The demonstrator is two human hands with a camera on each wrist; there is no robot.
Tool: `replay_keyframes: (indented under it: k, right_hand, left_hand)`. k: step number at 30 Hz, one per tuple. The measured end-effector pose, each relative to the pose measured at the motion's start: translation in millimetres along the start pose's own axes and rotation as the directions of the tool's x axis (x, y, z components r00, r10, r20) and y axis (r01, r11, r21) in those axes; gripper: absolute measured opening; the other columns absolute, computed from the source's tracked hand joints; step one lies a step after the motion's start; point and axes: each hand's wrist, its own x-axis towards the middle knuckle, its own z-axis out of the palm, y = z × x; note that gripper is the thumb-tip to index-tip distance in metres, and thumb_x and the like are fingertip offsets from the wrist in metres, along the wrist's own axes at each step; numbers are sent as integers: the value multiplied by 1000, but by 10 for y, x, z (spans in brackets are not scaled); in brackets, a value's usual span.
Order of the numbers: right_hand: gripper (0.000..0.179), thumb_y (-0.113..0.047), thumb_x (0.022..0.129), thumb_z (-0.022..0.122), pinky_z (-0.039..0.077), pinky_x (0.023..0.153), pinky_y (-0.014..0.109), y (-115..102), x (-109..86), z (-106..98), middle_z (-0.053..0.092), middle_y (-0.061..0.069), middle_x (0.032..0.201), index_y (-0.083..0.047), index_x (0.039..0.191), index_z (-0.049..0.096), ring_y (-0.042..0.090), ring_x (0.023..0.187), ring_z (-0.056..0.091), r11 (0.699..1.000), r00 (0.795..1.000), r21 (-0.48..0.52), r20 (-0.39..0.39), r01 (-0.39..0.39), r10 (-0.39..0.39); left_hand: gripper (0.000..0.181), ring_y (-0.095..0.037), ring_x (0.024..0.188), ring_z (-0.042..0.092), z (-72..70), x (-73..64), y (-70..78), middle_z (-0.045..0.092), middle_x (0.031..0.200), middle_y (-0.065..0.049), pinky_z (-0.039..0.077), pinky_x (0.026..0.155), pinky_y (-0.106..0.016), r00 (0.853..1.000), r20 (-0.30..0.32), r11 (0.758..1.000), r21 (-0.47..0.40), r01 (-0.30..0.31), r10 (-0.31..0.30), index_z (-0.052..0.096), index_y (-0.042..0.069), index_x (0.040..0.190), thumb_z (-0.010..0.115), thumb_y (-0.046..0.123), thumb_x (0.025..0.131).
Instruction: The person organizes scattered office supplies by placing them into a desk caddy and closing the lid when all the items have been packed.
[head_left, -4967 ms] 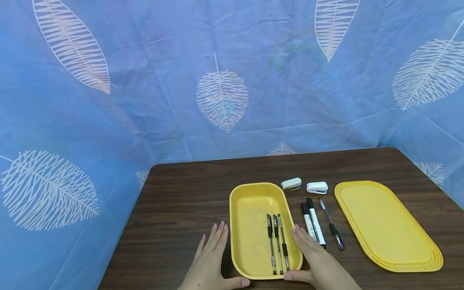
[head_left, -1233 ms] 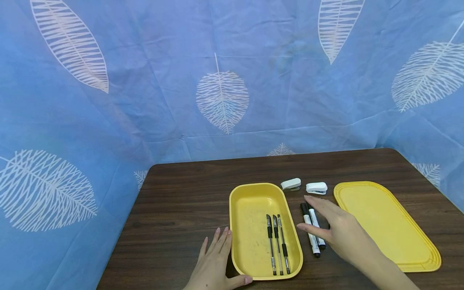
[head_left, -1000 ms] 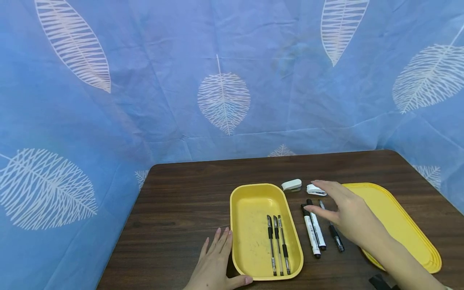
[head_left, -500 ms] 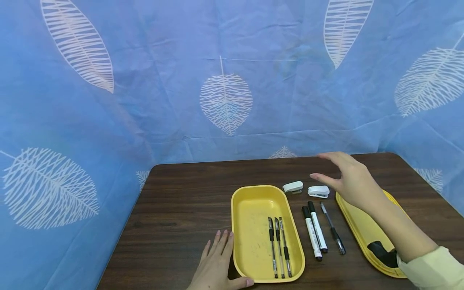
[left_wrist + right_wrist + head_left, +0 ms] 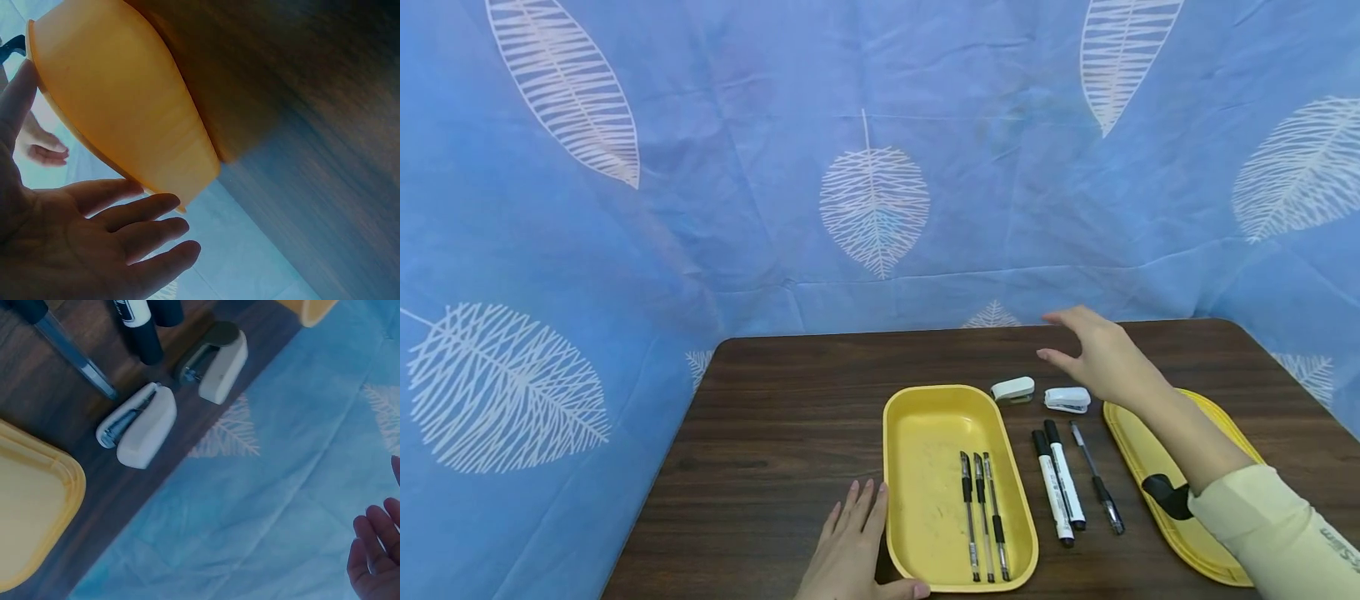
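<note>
My left hand [image 5: 852, 546] rests against the left side of a yellow plastic tray [image 5: 925, 500], fingers spread and nearly straight, thumb at its near corner. In the left wrist view two fingertips meet the tray's rim. Three black-grip gel pens [image 5: 982, 517] lie side by side in the tray. My right hand [image 5: 1097, 354] is raised near the table's far edge, thumb and fingers apart, holding nothing. Below it sit two small white staplers, the left stapler [image 5: 1013, 389] and the right stapler [image 5: 1067, 399], seen also in the right wrist view.
Two white markers with black caps, the left marker [image 5: 1054, 490] and the right marker [image 5: 1066, 477], lie right of the tray. Beside them is another gel pen [image 5: 1097, 479]. A yellow lid [image 5: 1123, 425] lies farther right, partly behind my right forearm. Blue leaf-patterned cloth [image 5: 775, 167] hangs behind the table.
My right hand has left the tray's right side, passed over the markers and risen toward the far edge, past the staplers. The left hand has stayed at the tray, whose pens lie as before.
</note>
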Motion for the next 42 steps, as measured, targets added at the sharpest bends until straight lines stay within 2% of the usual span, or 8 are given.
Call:
replay_keyframes:
  k: [3,6,13,22,29,33,42]
  right_hand:
    - [52,-22,91,68,44,95,63,51,28,81,51,26,136,1,135,51,48,125,47,1000,997,13,69,-28,27]
    - [53,-22,91,68,43,97,63,113,41,178,50,27,137,1,136,50,48,126,46,999,994,23,102,-33,31]
    - [52,-19,88,70,46,94,61,267,11,439,54,29,132,4,132,53,48,120,51,999,993,40,116,-19,14]
    - [50,-20,89,70,47,93,60,388,-48,712,55,29,130,4,130,56,48,118,53,998,986,30,159,-56,51]
    - [52,-23,88,70,48,92,59,426,-80,875,55,29,130,4,130,56,48,118,54,995,981,48,177,-84,75]
    - [54,-26,87,72,49,91,59,456,-101,968,56,30,130,4,129,57,49,117,53,994,978,57,193,-90,78]
    - [51,-23,89,69,49,90,59,513,-91,1055,55,31,130,5,130,56,49,116,54,991,978,79,185,-112,96]
  left_hand:
    - [117,-38,148,22,12,-3,-13,27,159,-17,24,114,-62,1000,-3,1000,-1,-5,5,24,9,154,69,74,67]
    - [117,-38,148,21,19,-3,-24,26,159,-17,24,114,-62,1000,-1,1000,0,-12,12,23,9,154,68,74,68]
    - [116,-37,148,22,27,-2,-34,26,159,-17,25,114,-62,1000,-5,1000,6,-25,25,23,8,154,66,75,70]
    - [118,-37,147,23,30,7,-34,27,159,-17,26,114,-61,1000,-12,999,26,-22,22,22,9,154,67,75,69]
    - [111,-41,144,29,113,-17,-101,32,156,-20,31,109,-64,998,-26,997,63,-54,56,24,6,154,63,74,74]
    - [109,-44,142,31,157,-40,-140,34,154,-23,32,107,-66,998,-22,997,52,-61,62,26,4,152,61,73,75]
    - [108,-42,143,32,146,-8,-144,35,154,-19,32,108,-64,996,-57,995,68,-67,71,26,8,153,59,75,75]
